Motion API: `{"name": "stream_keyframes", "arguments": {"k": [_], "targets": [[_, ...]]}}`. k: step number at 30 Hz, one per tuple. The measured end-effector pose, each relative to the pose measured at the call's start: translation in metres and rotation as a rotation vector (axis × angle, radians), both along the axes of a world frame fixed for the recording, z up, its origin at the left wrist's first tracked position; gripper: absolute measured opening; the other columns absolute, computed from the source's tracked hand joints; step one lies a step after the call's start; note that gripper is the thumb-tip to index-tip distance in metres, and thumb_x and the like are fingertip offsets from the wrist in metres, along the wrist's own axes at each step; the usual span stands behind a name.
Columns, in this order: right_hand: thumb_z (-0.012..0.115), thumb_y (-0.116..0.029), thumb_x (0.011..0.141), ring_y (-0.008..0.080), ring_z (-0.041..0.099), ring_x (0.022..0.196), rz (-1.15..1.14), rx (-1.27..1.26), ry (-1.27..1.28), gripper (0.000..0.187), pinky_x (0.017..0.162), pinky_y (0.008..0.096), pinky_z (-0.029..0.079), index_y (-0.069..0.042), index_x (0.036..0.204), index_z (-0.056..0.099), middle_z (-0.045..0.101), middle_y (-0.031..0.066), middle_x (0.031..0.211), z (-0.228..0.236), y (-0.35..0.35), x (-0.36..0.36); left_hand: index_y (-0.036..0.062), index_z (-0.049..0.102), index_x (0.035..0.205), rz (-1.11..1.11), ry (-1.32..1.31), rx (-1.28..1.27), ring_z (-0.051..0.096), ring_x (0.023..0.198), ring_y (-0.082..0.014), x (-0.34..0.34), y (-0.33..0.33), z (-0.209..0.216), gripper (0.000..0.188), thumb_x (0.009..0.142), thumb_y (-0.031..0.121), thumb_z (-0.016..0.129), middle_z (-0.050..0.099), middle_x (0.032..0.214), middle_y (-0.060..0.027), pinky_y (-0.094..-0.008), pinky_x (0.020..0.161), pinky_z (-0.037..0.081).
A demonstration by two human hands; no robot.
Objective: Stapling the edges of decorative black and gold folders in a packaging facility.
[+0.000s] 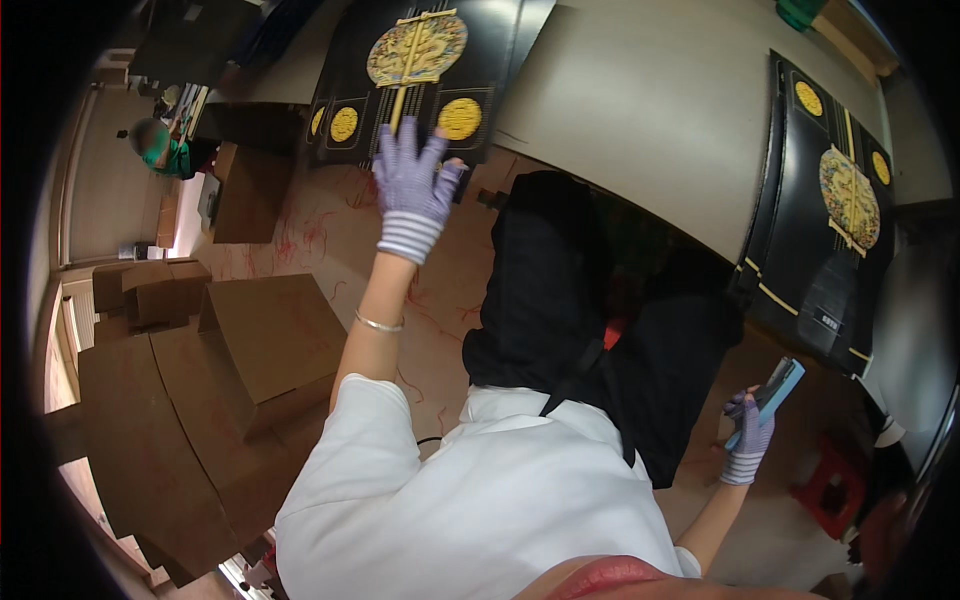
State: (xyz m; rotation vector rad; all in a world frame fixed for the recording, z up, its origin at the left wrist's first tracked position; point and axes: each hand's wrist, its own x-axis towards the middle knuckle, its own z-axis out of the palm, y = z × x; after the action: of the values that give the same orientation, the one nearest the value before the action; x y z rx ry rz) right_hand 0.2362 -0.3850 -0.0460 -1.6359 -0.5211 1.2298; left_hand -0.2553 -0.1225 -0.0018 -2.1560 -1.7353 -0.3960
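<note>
My left hand (pixel 412 190), in a purple glove with a striped cuff, lies with fingers apart over the near edge of a black printed panel (pixel 345 80). Yellow medallions and a colourful dragon-like roundel decorate that panel, which juts past the table's front edge. Out to the right and low, beside my leg, my right hand (pixel 750 438) in a matching glove is closed around a light blue stapler (pixel 781 388). A stack of similar black panels (pixel 803 190) rests on the table's right end, a little beyond the stapler. What lies under my left fingertips is hidden.
A grey table (pixel 620 100) runs ahead between the panels. Cardboard boxes (pixel 270 340) are piled on the left. Red strands (pixel 300 235) litter the floor. At the lower right stands a red stool (pixel 832 487). A person in green (pixel 170 155) is far left.
</note>
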Motion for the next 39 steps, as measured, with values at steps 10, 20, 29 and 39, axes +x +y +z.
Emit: {"name": "stream_keyframes", "arguments": {"k": [10, 20, 29, 39], "targets": [[0.06, -0.013, 0.085, 0.0145, 0.054, 0.072, -0.065, 0.039, 0.072, 0.024, 0.064, 0.0279, 0.047, -0.002, 0.103, 0.049, 0.054, 0.0078, 0.082, -0.015, -0.009, -0.009, -0.0058, 0.043, 0.121, 0.55, -0.85, -0.075, 0.055, 0.096, -0.0249, -0.132, 0.008, -0.008, 0.077, 0.068, 0.037, 0.078, 0.056, 0.109, -0.0186, -0.0334, 0.084, 0.044], [0.059, -0.016, 0.085, 0.0166, 0.057, 0.07, -0.037, 0.038, 0.033, 0.023, 0.065, 0.0287, 0.048, -0.002, 0.1, 0.05, 0.055, 0.0081, 0.077, -0.012, -0.012, -0.011, 0.0068, 0.051, 0.087, 0.181, -1.825, -0.65, 0.041, 0.04, -0.0074, 0.018, -0.027, 0.033, 0.01, 0.086, 0.013, 0.059, 0.052, 0.06, -0.0006, -0.0183, 0.035, 0.03], [0.062, -0.016, 0.08, 0.016, 0.057, 0.077, 0.002, 0.034, -0.044, 0.034, 0.07, 0.029, 0.048, 0.002, 0.106, 0.05, 0.057, 0.0082, 0.083, 0.005, -0.018, -0.023, 0.0009, 0.052, 0.099, -0.171, -1.837, -1.154, 0.037, 0.039, -0.0051, 0.215, -0.075, 0.016, 0.017, 0.09, 0.014, 0.053, 0.054, 0.063, -0.0005, -0.0184, 0.036, 0.029], [0.07, -0.027, 0.077, 0.0134, 0.059, 0.08, 0.278, -0.156, -0.095, 0.04, 0.074, 0.0264, 0.048, -0.003, 0.103, 0.051, 0.06, 0.0072, 0.087, 0.015, -0.012, -0.062, -0.0013, 0.051, 0.103, -0.114, -1.611, -1.479, 0.056, 0.051, -0.0093, 0.292, -0.117, -0.03, 0.016, 0.091, 0.009, 0.051, 0.06, 0.07, -0.0065, -0.0193, 0.041, 0.044]]}}
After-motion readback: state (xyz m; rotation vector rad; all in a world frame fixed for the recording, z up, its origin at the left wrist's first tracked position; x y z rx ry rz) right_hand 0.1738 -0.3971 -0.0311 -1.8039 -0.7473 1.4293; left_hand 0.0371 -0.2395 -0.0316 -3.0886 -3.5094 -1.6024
